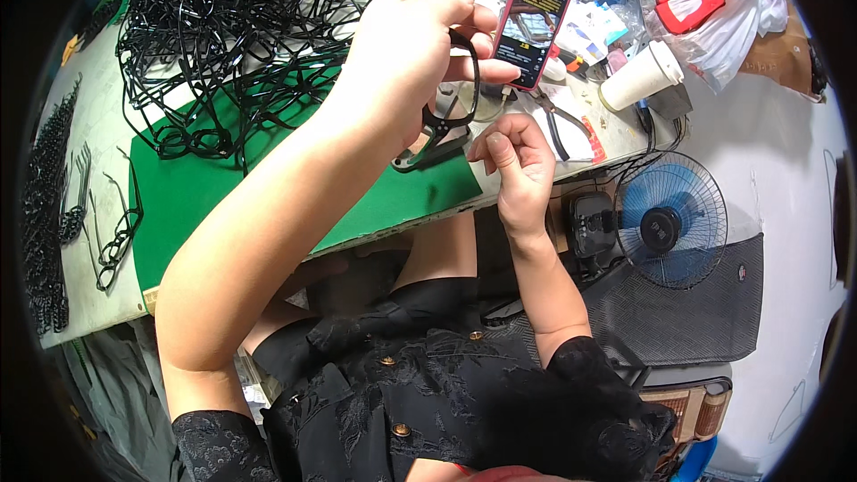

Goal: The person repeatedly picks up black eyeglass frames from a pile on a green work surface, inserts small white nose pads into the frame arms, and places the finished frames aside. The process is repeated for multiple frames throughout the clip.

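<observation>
My left hand [402,49] is raised over the bench with its fingers closed around a black eyeglass frame [477,82]. One dark rim of the frame hangs below the fingers, and part of it is hidden by the hand. Just right of it, my right hand [520,170] is at the bench's front edge, fingers curled in and thumb pressed against them. What it pinches, if anything, is hidden. Beneath the held frame a metal hand tool [432,152] lies on the green mat [366,205]. A large tangled heap of black eyeglass frames [232,27] covers the back left.
Right of my hands lie pliers [564,120] with dark handles. A lit phone [533,31] in a red case stands behind them, near a white cup [643,76] and plastic bags [714,0]. More frames [116,232] line the left. A fan [669,219] stands below right.
</observation>
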Motion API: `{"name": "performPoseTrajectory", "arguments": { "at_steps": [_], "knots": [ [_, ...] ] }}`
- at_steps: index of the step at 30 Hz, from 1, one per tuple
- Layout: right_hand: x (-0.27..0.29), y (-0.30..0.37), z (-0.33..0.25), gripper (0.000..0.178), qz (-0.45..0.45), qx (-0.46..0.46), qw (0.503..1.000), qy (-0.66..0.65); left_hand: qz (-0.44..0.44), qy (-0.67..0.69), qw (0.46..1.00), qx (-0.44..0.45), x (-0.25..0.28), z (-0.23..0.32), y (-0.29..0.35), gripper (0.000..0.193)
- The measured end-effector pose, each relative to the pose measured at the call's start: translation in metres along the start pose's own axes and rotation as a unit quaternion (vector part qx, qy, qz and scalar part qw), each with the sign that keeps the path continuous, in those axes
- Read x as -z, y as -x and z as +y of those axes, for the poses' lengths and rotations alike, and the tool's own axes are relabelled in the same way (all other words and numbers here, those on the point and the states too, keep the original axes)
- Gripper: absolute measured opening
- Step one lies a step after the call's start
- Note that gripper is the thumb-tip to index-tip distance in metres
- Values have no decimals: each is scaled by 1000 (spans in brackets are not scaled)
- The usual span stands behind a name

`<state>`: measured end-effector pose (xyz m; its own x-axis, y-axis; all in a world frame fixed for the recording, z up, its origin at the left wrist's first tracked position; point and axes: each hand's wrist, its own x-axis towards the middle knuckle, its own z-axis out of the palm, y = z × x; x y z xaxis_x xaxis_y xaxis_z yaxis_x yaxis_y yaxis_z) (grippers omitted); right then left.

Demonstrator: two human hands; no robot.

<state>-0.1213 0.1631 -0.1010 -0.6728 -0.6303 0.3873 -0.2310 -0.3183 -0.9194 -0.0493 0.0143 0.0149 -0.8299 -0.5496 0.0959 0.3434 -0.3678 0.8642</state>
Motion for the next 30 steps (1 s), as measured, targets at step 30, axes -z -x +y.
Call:
{"name": "performPoseTrajectory", "arguments": {
  "at_steps": [30],
  "knots": [
    [11, -58, -56, 11, 24, 197, 977, 81, -54, 142, 988, 40, -9, -27, -20, 4]
  ]
}}
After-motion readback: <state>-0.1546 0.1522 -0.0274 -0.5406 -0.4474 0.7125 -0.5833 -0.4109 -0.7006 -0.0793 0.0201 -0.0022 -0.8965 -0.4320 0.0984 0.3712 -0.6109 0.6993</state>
